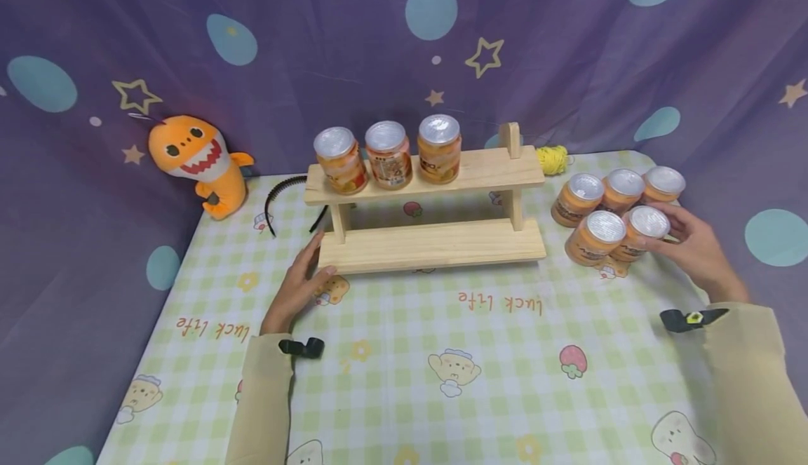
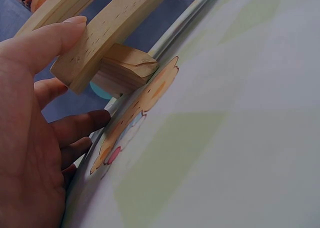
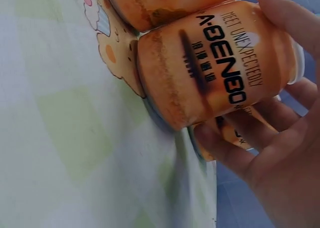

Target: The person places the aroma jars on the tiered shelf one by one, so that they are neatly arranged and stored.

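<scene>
A two-tier wooden shelf (image 1: pixel 435 244) stands toward the back of the table. At the left end of its lower board, my left hand (image 1: pixel 300 285) holds the wood, thumb on the front side and index finger behind the end. Three orange cans with silver lids stand on the upper board: a left can (image 1: pixel 341 163), a middle can (image 1: pixel 389 156) and a right can (image 1: pixel 440 151). To the right of the shelf, my right hand (image 1: pixel 699 247) grips an orange can (image 3: pixel 215 63) on the table, thumb on one side and fingers round the other. Its printed label faces the right wrist camera.
Several more orange cans (image 1: pixel 593 240) cluster against the gripped one. An orange shark plush (image 1: pixel 198 163) sits at the back left, with a black headband (image 1: pixel 273 205) beside the shelf. Yellow yarn (image 1: pixel 552 160) lies behind the shelf's right end. A purple curtain (image 1: pixel 353 51) backs the table.
</scene>
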### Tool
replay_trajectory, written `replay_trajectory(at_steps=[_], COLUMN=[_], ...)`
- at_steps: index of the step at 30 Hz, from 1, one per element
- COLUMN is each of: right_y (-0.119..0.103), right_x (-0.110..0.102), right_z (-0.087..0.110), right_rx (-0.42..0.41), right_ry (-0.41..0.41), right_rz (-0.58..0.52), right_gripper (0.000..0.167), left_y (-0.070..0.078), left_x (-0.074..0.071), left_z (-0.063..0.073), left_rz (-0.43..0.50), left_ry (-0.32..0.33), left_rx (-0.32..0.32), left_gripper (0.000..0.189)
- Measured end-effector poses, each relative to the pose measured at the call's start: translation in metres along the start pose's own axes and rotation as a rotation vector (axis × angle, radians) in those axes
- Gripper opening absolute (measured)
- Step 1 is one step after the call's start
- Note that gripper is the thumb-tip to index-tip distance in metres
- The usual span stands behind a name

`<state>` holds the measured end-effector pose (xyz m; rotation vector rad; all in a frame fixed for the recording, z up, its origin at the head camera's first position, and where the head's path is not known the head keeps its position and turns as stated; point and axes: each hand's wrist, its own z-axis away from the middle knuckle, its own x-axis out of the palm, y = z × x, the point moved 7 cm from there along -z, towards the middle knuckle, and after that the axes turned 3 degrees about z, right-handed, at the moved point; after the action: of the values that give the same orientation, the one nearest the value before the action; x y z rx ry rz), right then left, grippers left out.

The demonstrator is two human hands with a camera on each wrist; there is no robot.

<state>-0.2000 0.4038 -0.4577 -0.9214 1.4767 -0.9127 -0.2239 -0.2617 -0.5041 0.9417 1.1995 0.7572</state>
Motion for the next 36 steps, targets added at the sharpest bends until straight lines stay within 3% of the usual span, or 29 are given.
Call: replay_trajectory(at_steps=[5, 11, 19, 23, 28, 32, 36], right_y=[0.004, 0.005, -0.004, -0.012, -0.022, -0.033, -0.048], right_x=[-0.001, -0.003, -0.009, -0.015, -0.022, -0.027, -0.033], right_z=[-0.001, -0.001, 0.003, 0.003, 0.002, 0.001, 0.002], right_rx=[-0.023, -0.031, -0.057, -0.073, -0.098, -0.104, -0.067], right_ry=[0.029, 0.064, 0.118, 0.145, 0.155, 0.19, 0.22], right_rz=[-0.188, -0.228, -0.21, -0.189, -0.249, -0.211, -0.103], right_gripper=[0.064, 0.063, 0.06, 0.06, 0.059, 0.059, 0.059], left_y=[0.001, 0.001, -0.001, 0.007, 0.003, 0.002, 0.009], left_x=[0.0, 0.001, 0.0, 0.001, 0.001, 0.001, 0.002], left_z=[0.0, -0.001, -0.003, 0.001, 0.0, -0.001, 0.001], left_rz=[-0.008, -0.013, -0.013, -0.013, 0.004, 0.002, -0.008], left_ry=[-0.004, -0.01, -0.013, -0.013, -0.007, -0.003, -0.002], left_rx=[-0.009, -0.007, 0.004, 0.0, 0.013, 0.009, -0.007], left_gripper=[0.081, 0.081, 0.08, 0.08, 0.081, 0.08, 0.079])
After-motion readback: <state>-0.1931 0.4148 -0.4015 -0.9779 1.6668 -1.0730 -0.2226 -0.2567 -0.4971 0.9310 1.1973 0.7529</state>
